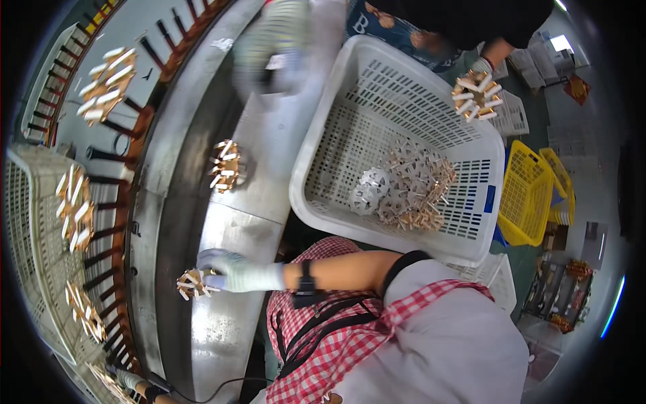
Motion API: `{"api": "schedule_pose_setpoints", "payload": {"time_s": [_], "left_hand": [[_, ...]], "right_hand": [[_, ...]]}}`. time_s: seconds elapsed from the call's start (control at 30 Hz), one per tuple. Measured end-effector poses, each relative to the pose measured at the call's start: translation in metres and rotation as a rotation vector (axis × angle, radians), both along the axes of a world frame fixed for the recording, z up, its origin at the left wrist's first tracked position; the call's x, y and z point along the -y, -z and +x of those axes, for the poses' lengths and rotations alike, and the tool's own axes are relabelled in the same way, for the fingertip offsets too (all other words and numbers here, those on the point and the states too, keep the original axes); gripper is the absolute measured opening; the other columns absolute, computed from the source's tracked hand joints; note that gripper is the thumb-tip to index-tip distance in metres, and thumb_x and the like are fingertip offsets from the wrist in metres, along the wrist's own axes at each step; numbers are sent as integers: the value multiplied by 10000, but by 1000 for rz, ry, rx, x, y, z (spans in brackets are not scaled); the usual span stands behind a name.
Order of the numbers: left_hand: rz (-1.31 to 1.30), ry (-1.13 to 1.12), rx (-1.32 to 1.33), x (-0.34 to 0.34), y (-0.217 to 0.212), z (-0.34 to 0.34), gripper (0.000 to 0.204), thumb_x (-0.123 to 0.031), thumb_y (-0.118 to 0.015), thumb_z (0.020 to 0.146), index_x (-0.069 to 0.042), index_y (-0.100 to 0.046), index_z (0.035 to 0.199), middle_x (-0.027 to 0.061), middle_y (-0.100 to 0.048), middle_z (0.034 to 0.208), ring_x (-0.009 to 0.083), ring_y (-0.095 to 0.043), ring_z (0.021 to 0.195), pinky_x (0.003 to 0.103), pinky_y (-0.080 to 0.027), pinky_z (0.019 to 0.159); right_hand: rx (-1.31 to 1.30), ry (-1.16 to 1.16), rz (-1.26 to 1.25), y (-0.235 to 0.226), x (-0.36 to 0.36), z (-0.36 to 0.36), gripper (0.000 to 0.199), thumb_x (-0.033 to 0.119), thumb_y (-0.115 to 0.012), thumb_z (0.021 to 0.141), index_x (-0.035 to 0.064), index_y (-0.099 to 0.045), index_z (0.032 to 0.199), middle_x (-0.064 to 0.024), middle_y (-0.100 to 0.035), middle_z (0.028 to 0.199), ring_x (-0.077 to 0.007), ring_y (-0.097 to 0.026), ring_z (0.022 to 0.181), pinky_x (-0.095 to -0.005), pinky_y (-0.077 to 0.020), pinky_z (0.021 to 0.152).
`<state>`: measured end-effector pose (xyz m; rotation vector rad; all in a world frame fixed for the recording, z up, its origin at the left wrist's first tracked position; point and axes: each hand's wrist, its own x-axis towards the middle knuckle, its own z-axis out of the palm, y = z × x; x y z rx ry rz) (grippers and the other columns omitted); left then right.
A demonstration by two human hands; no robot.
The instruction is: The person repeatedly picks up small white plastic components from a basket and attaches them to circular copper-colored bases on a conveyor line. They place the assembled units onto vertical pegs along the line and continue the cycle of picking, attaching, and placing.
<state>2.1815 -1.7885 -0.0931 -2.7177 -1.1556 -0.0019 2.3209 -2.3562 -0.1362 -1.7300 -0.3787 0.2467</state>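
My right hand, in a pale glove and with a black band at the wrist, reaches over the metal bench. Thumb and fingers are closed on a wound motor stator, copper-coloured with white prongs standing out around it. At the lower left rim is a gloved hand with a dark wristband, which looks like my left hand; its fingers are hidden beside the rack. Farther up the metal bench lies another stator, touched by neither hand.
A white basket holds several silvery and copper-coloured parts. Stators hang along the rack at left. A co-worker's blurred glove is over the bench's far end; another person's hand holds a stator. Yellow baskets stand right.
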Motion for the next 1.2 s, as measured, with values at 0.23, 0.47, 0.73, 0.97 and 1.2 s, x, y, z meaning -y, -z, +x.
{"api": "schedule_pose_setpoints", "payload": {"time_s": [0.23, 0.47, 0.73, 0.97, 1.2], "left_hand": [[2, -114, 52, 89, -39, 0, 367, -239, -562, 963, -80, -513, 1291, 199, -592, 1200, 338, -585, 1091, 446, -503, 905], [-1280, -106, 567, 350, -13, 86, 446, -401, -589, 942, -53, -585, 1222, 36, -600, 1007, 142, -560, 960, 335, -462, 898], [-2006, 608, -849, 874, 41, 253, 403, -148, -622, 881, -5, -551, 1251, 194, -586, 1178, 285, -649, 1005, 346, -509, 924], [-808, 1464, -838, 1086, 288, 165, 366, -215, -591, 876, -34, -608, 1193, 196, -626, 1152, 316, -627, 1062, 384, -501, 915], [-732, 1531, -806, 1143, 329, 163, 400, -323, -558, 885, -83, -644, 1192, 134, -634, 1219, 296, -612, 1124, 389, -500, 917]], "right_hand": [[-384, 627, -390, -53, 296, 29, 331, 313, -528, 958, 13, -655, 1012, -125, -673, 830, -211, -649, 788, -349, -525, 739], [-995, 245, -1439, 159, 531, -32, 465, 361, -453, 924, 18, -625, 1187, -192, -633, 1216, -380, -600, 1119, -431, -477, 949], [-1131, 332, -1260, 307, 603, -85, 460, 352, -495, 916, 95, -594, 1284, -149, -540, 1373, -327, -558, 1219, -429, -467, 994], [-1044, 426, -1007, 227, 600, -67, 412, 321, -472, 922, 57, -633, 1194, -229, -632, 1174, -406, -583, 1122, -480, -455, 951], [-960, 667, -961, 285, 677, -26, 459, 392, -543, 892, -14, -668, 1066, -259, -679, 965, -424, -645, 952, -492, -491, 832]]}}
